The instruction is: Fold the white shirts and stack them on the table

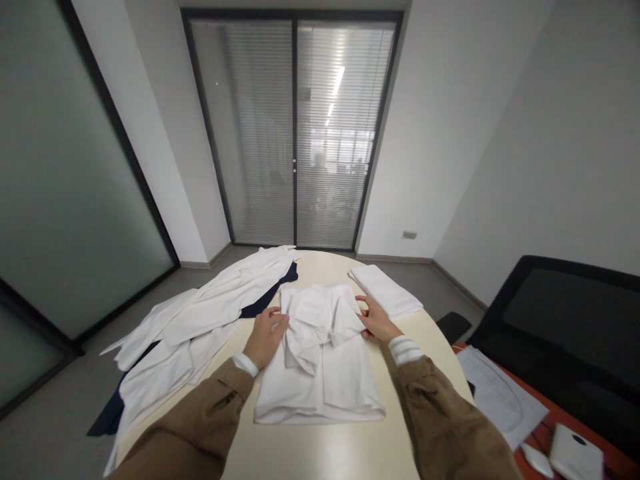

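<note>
Cloth point(320, 353), white, crumpled atop smooth flat layers, touches left hand point(265, 337) and right hand point(379, 323), both grips unclear

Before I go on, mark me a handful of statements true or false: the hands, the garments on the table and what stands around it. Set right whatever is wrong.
1. The left hand and right hand are at opposite sides of the middle white garment. True.
2. The folded white cloth lies left of that garment. False: it lies to its right, near the table's far right edge.
3. Both forearms are in brown sleeves. True.
4. The dark blue cloth lies over the white garments on the left. False: it shows from beneath them.
5. The black chair stands to the right of the table. True.
</note>
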